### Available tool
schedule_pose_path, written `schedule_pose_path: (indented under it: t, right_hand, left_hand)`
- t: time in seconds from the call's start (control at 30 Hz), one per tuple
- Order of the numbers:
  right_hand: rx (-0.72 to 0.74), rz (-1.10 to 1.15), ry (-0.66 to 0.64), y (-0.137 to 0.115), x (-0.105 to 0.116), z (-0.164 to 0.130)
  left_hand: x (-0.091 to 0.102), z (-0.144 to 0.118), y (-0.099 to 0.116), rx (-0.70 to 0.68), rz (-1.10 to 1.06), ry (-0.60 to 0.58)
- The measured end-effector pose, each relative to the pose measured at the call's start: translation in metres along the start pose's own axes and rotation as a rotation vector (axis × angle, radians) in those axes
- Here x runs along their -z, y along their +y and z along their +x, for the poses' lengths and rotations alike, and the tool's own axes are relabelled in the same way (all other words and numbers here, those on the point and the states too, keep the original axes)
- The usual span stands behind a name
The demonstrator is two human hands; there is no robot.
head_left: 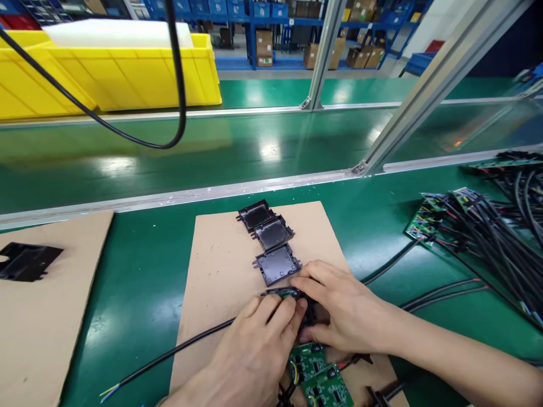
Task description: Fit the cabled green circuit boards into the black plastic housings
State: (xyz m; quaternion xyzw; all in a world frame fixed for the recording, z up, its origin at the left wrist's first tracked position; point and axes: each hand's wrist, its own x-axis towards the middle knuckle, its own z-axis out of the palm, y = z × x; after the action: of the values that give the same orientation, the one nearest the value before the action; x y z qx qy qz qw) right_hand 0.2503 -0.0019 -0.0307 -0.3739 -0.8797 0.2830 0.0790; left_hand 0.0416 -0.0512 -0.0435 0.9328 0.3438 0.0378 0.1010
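Observation:
My left hand presses its bent fingers onto a black plastic housing with a green circuit board inside, mostly hidden under the fingers. At the housing's right side, my right hand grips the edge between thumb and fingers. A black cable runs out to the left and ends in bare coloured wires. Farther up the cardboard sheet lie three black plastic housings in a slanting row. Just below my hands are green circuit boards with wires attached.
Many circuit boards with black cables are heaped at the right. Another cardboard sheet carries a black plastic part at the left. Metal posts, a hanging black cable and yellow bins stand beyond.

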Motion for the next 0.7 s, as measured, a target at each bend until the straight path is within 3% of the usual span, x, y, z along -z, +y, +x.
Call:
schedule_pose_path:
  t: [0.2,0.37,0.47,0.6,0.7]
  right_hand:
    - [0.025,0.003,0.041,0.001,-0.002,-0.002]
    - [0.044,0.019,0.096,0.004,-0.004,-0.005]
    - [0.062,0.008,0.105,0.005,-0.005,-0.006]
    - [0.08,-0.006,0.124,-0.001,-0.005,-0.011]
    - [0.105,-0.052,0.124,0.002,0.008,-0.017]
  left_hand:
    - [0.01,-0.001,-0.002,0.057,-0.092,0.05]
    - [0.028,-0.015,-0.024,0.24,-0.291,0.127]
    - [0.025,-0.016,-0.031,0.332,-0.292,0.115]
    - [0.016,-0.013,-0.022,0.333,-0.283,0.148]
    - [0.03,-0.02,-0.021,0.331,-0.296,0.148]
